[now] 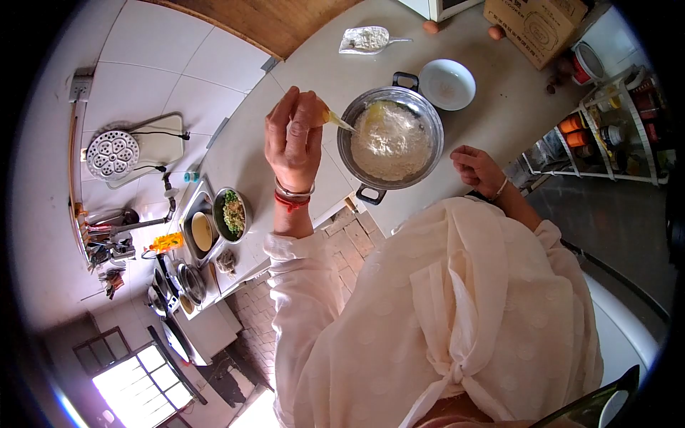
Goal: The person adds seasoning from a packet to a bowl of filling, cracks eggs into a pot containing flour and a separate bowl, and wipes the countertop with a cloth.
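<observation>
My left hand (294, 139) is closed, fingers pointing up, at the left side of a steel pot (345, 151) with two black handles. It holds a small yellowish pointed thing (335, 120) whose pale tip reaches over the pot's rim; its exact kind does not show. Flour (396, 146) fills much of the pot, with a yellow wet patch (382, 113) near its far side. To the right of the pot, my right hand (477, 170) hovers near the counter edge, fingers curled and nothing visible in them. A white bowl (448, 84) stands beside the pot's upper right.
A clear scoop of flour (367, 40) lies at the back. Two eggs (496, 32) rest near a cardboard box (535, 28). A wire rack (606, 132) with jars stands at right. On the left are a bowl of chopped greens (232, 214) and a sink (198, 203).
</observation>
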{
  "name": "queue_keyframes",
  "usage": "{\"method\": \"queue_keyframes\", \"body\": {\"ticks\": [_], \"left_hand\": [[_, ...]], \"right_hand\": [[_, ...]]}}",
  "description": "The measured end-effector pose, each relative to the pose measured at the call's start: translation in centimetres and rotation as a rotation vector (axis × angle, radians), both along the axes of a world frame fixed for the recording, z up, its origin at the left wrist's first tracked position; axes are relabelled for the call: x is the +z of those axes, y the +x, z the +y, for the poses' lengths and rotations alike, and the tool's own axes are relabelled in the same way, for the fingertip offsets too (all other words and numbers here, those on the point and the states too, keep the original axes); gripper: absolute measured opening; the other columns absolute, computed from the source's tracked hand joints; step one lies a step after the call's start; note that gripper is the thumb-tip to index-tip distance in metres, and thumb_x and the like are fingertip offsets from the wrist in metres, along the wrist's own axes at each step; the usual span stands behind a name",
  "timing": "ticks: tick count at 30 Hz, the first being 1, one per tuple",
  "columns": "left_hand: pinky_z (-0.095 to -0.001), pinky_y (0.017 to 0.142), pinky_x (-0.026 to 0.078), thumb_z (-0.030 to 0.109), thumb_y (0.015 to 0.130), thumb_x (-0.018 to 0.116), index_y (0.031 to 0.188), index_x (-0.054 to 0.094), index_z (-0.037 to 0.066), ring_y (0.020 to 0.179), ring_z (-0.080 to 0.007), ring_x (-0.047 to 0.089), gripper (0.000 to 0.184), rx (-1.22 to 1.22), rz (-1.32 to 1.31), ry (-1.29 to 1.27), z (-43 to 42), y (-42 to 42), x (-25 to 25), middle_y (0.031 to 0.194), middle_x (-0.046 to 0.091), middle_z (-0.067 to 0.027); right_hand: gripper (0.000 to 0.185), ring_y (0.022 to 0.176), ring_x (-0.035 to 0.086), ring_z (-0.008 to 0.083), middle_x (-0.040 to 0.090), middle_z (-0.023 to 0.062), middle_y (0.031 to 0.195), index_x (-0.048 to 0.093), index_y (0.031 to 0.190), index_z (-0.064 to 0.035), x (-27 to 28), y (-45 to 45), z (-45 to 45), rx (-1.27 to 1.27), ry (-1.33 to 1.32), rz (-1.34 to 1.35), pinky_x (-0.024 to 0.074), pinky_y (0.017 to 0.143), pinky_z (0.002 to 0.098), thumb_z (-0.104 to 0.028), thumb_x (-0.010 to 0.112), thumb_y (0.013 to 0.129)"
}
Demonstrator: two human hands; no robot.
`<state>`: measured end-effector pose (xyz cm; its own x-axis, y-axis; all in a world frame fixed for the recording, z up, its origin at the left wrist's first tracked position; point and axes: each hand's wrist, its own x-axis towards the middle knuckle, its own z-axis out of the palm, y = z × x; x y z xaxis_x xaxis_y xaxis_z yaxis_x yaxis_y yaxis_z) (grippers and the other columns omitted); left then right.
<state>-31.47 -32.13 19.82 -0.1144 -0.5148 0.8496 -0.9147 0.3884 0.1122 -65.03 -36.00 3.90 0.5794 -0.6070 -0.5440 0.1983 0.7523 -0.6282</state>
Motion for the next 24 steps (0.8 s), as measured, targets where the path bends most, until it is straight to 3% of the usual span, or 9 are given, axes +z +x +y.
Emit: {"method": "queue_keyframes", "body": {"ticks": [4, 8, 24], "left_hand": [[-0.0308, 0.082, 0.056, -0.013, 0.067, 0.07, 0.117, 0.062, 0.005, 0.104, -0.0224, 0.061, 0.053, -0.042, 0.367, 0.119, 0.1, -1.2, -1.5, 0.12, 0.057, -0.0105], [-0.03, 0.084, 0.057, -0.012, 0.07, 0.071, 0.117, 0.061, 0.003, 0.103, -0.0192, 0.06, 0.05, -0.027, 0.55, 0.254, 0.2, -2.6, -3.0, 0.117, 0.056, -0.0093], [-0.0294, 0.083, 0.058, -0.009, 0.071, 0.073, 0.117, 0.061, 0.002, 0.101, -0.0183, 0.06, 0.049, -0.039, 0.638, 0.28, 0.4, -1.4, -3.3, 0.116, 0.056, -0.0078]], "right_hand": [[0.01, 0.045, 0.032, 0.0011, 0.05, -0.0038, 0.07, 0.058, 0.095, -0.009, 0.7, 0.0, 0.1, -0.005, -0.011, 0.018, 0.0247, 0.038, 0.0166, -0.016, 0.062, 0.09], [0.01, 0.045, 0.032, 0.0013, 0.05, -0.0034, 0.07, 0.058, 0.095, -0.009, 0.4, -0.5, 0.0, -0.012, 0.006, 0.012, 0.0249, 0.038, 0.016, -0.016, 0.062, 0.09], [0.012, 0.045, 0.032, 0.0018, 0.049, -0.0034, 0.07, 0.057, 0.094, -0.0082, 0.8, 0.2, 0.1, 0.018, -0.012, 0.079, 0.0249, 0.037, 0.0174, -0.018, 0.063, 0.089]]}}
